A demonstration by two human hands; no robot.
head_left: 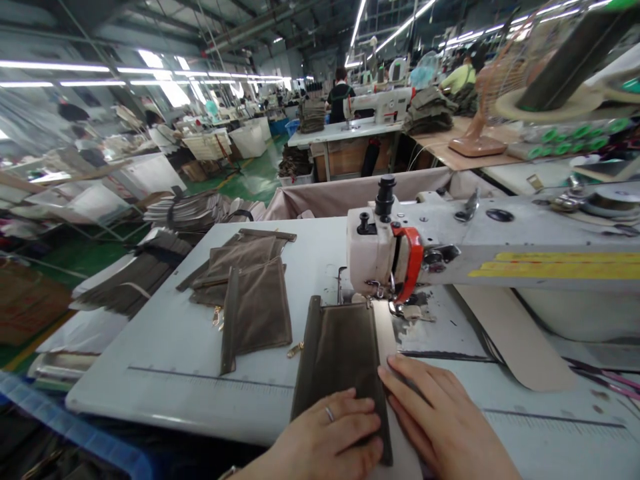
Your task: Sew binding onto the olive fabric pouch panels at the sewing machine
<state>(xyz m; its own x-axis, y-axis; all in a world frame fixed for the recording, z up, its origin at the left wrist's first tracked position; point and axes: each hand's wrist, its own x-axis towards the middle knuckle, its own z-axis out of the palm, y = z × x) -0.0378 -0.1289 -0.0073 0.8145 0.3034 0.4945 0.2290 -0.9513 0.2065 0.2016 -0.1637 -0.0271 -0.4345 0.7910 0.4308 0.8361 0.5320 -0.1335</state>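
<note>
A dark olive-brown fabric piece (345, 347) with stitched edges lies on a pale strip (384, 327), its far end under the head of a sewing machine (373, 257). My left hand (333, 430), with a ring on one finger, rests on the near part of the fabric, fingers laid out over it. Along the right edge, my right hand (433, 407) lies with its fingers stretched across the strip and the fabric edge. A gold zip pull (295, 349) shows at the fabric's left side. Several similar brown pieces (260, 307) lie overlapping to the left.
The white table (165, 393) carries printed ruler marks. Pale curved panels (520, 340) sit under the machine arm, with pink-handled scissors (607, 380) at the right. Bundled panels (135, 273) and a blue crate (75, 420) stand left. A fan (480, 127) and other workers are beyond.
</note>
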